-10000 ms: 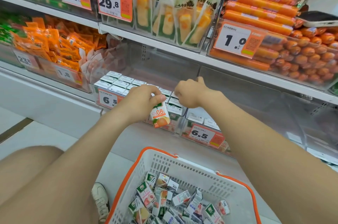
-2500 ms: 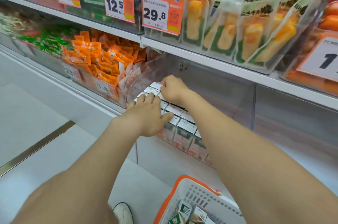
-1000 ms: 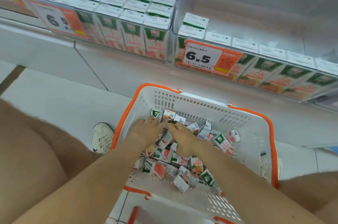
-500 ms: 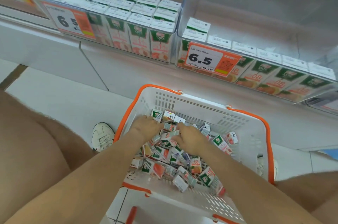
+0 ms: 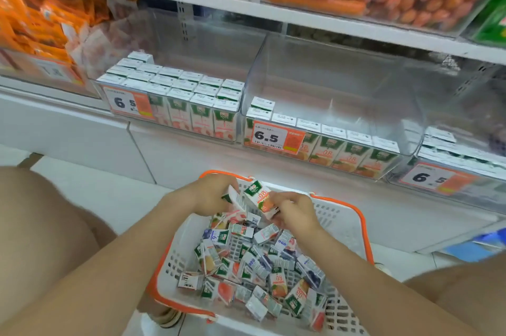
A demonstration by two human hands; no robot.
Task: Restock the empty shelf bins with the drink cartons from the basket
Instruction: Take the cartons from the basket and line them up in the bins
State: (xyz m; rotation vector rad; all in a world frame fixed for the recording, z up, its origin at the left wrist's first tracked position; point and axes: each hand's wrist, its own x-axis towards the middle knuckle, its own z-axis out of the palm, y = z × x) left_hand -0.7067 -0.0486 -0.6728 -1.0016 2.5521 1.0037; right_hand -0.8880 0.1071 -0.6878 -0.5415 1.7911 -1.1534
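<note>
Both hands raised above the basket: left hand closed on one juice carton, right hand gripping an orange-juice carton, apparently for shelving in the half-empty bin ahead.

The bins are clear glossy plastic, smooth, with pale reflections on their walls. The cartons look like coated paperboard with a slight sheen (print blurred on most). The basket, at 6 o'clock, is matt white plastic lattice with a smooth orange plastic rim. Price tags look like matt printed paper. The shelf is smooth white painted metal; the floor looks like smooth pale tile.
</note>
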